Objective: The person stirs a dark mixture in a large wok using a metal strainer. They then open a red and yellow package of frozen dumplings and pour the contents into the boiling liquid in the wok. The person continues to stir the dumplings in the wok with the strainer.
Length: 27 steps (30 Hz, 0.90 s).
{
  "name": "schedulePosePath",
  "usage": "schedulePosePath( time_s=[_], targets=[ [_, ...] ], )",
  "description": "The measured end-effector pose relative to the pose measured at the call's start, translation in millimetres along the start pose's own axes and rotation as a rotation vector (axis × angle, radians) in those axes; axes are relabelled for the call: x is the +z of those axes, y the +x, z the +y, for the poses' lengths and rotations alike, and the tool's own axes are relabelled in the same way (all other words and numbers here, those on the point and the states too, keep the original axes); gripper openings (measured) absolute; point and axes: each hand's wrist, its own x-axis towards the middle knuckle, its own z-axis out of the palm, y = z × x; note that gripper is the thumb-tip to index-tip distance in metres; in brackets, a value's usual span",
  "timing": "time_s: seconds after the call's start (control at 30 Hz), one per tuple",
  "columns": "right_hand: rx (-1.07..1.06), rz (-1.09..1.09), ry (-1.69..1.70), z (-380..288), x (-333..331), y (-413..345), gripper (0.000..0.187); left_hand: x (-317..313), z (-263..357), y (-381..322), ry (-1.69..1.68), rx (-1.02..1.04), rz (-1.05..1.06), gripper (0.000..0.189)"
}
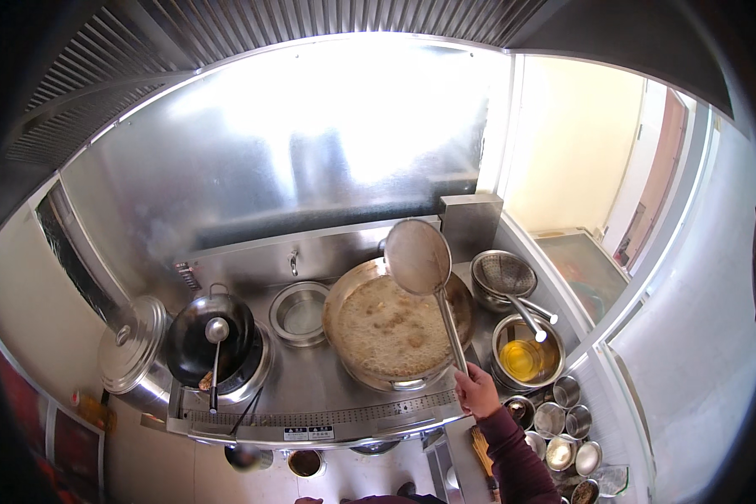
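Observation:
My right hand grips the handle of a round fine-mesh skimmer. The skimmer's disc is raised over the far right rim of a large wok. Pale, bubbling frying oil fills much of that wok, with small browned pieces floating in it. Only a sliver of my left hand shows at the bottom edge, low beside my body; its fingers are mostly cut off from view.
On the left, a black wok holds a steel ladle; beside it stands a lidded pot. A steel basin sits between the woks. At right are a perforated strainer, a pot of yellow oil and several seasoning tins.

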Motion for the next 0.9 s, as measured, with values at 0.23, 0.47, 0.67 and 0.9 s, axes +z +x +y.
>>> schedulePosePath(
  time_s=[0.23, 0.47, 0.67, 0.9],
  targets=[
    [0.179, -0.112, 0.168, 66.3, -24.2, 18.7, 0.026, 3.4, 10.1, 7.3, -0.067, 0.04, -0.052, 0.037],
    [-0.075, 0.074, -0.121, 18.2, 9.1, 3.0, 0.027, 1.0, -2.3, 2.9, 0.008, 0.006, 0.006, 0.032],
    [0.192, -0.162, 0.344, 16.4, -8.7, 16.0, 0.025, 2.2, 4.2, -1.1, 0.025, 0.007, 0.022, 0.033],
    [0.117, 0.043, -0.034, 53.7, -20.0, 17.0, 0.019, 8.9, 8.4, 3.4, 0.042, 0.009, -0.031, 0.034]
  ],
)
